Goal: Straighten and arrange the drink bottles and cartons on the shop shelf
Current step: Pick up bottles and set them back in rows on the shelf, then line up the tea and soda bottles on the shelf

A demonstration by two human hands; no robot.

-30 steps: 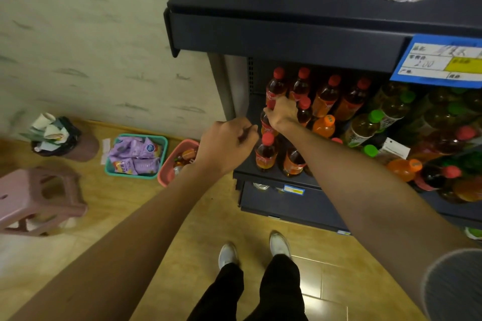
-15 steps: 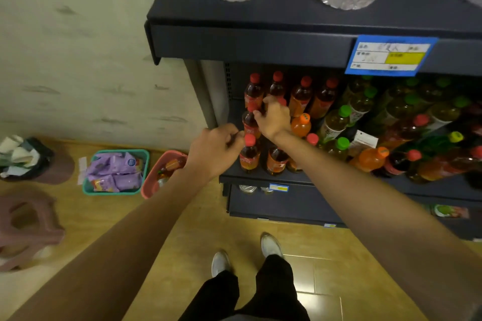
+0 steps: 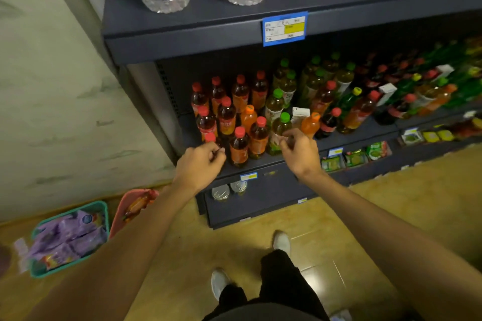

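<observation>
From the head camera I see my left hand (image 3: 199, 164) at the front edge of the shelf (image 3: 260, 164), its fingers (image 3: 217, 150) curled beside a red-capped tea bottle (image 3: 210, 138); I cannot tell if they hold it. My right hand (image 3: 300, 151) is nearer the green-capped bottle (image 3: 280, 130), fingers bent round its side. That bottle stands upright, just ahead of the right hand. I think the right hand should move it next.
</observation>
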